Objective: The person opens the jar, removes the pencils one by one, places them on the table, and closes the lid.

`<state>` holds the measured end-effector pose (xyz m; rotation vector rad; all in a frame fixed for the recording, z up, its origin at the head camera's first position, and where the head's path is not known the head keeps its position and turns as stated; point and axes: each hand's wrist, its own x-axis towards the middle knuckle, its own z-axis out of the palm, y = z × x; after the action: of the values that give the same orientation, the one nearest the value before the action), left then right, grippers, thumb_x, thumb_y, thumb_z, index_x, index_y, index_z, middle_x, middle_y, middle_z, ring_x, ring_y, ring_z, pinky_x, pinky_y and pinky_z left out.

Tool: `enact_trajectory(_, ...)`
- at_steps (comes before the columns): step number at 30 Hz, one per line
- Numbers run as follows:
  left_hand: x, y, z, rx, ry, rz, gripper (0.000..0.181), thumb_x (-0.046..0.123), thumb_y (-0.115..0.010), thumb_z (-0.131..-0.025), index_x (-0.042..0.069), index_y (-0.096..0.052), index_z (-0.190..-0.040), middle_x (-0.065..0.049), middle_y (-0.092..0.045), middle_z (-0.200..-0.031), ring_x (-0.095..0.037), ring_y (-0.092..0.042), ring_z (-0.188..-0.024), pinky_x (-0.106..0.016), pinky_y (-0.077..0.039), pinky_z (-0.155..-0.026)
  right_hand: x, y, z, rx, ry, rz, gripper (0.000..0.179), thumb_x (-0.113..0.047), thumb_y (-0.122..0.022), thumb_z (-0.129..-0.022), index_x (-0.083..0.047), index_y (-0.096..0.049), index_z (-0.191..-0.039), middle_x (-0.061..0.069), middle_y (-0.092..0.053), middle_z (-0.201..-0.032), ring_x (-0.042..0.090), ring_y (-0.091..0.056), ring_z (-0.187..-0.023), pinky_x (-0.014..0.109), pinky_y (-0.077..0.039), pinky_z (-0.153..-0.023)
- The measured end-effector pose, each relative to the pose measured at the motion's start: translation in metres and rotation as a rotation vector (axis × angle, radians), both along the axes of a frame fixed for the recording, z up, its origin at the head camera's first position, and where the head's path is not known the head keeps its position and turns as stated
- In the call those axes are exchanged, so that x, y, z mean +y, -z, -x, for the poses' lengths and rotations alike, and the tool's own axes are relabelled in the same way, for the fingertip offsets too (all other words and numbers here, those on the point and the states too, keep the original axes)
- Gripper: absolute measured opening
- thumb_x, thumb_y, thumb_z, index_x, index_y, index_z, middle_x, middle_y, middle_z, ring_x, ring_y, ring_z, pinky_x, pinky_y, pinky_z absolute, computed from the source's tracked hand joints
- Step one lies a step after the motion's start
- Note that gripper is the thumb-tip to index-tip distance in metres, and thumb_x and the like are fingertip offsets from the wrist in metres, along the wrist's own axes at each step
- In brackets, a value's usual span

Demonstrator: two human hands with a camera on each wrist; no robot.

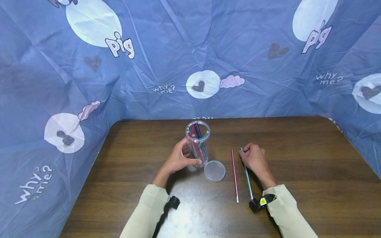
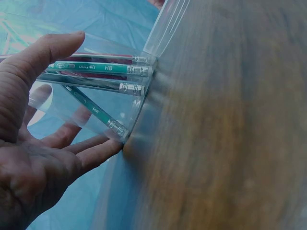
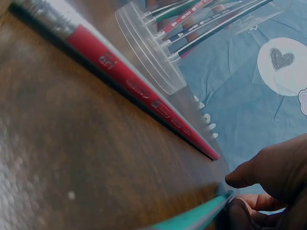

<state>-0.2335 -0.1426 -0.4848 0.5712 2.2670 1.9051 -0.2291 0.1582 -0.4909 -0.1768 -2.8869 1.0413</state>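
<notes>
Teal-green pencil (image 1: 247, 175), count one, right of frame centre; long axis near-vertical, top leaning left. Right hand (image 1: 255, 158) pinches upper end; left hand (image 1: 178, 159) curls fingers round one clear plastic jar (image 1: 208, 135).

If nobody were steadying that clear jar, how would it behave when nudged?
The clear jar might tip if pushed near the top, since it looks tall and narrow. Its smooth, see-through side suggests plastic, so probably light and slightly slippery. The pencils inside lean at different angles, so they would likely shift.
</notes>
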Motion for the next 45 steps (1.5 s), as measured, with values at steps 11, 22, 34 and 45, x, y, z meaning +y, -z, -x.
enact_trajectory(11,-0.001,0.001,0.001,0.009,-0.005,0.006,0.077,-0.007,-0.086,-0.069,0.001,-0.050,-0.137,-0.020,-0.062,-0.125,-0.040,-0.061,-0.115,-0.047,-0.050,-0.099,-0.001,-0.009,0.000,-0.023,0.020,-0.004,0.026,-0.026,-0.067,-0.091,-0.001,-0.064,-0.097,0.010,-0.072,-0.085,0.033,-0.066,-0.088,0.048,-0.050,-0.078)
enact_trajectory(22,-0.002,0.002,-0.001,0.009,-0.001,0.000,0.078,-0.006,-0.087,-0.067,0.005,-0.051,-0.136,-0.017,-0.063,-0.124,-0.034,-0.063,-0.113,-0.046,-0.050,-0.099,-0.012,-0.025,-0.005,0.208,0.041,0.067,0.027,-0.025,-0.068,-0.092,-0.001,-0.064,-0.102,0.011,-0.072,-0.087,0.028,-0.069,-0.080,0.047,-0.049,-0.078)
enact_trajectory(34,0.000,0.001,0.001,0.025,-0.005,0.001,0.079,-0.005,-0.087,-0.067,0.003,-0.051,-0.137,-0.018,-0.062,-0.126,-0.031,-0.063,-0.110,-0.048,-0.050,-0.098,-0.044,-0.061,-0.014,0.318,0.010,0.197,0.021,-0.025,-0.071,-0.091,-0.006,-0.068,-0.098,0.006,-0.070,-0.081,0.014,-0.060,-0.068,0.029,-0.045,-0.065)
enact_trajectory(45,-0.002,0.003,0.002,0.018,-0.011,0.002,0.076,-0.003,-0.088,-0.068,0.007,-0.053,-0.135,-0.013,-0.064,-0.122,-0.030,-0.065,-0.109,-0.046,-0.052,-0.096,-0.082,-0.082,-0.020,0.341,0.032,0.373,0.017,-0.024,-0.072,-0.089,-0.009,-0.068,-0.098,0.004,-0.068,-0.082,0.013,-0.058,-0.069,0.023,-0.043,-0.064)
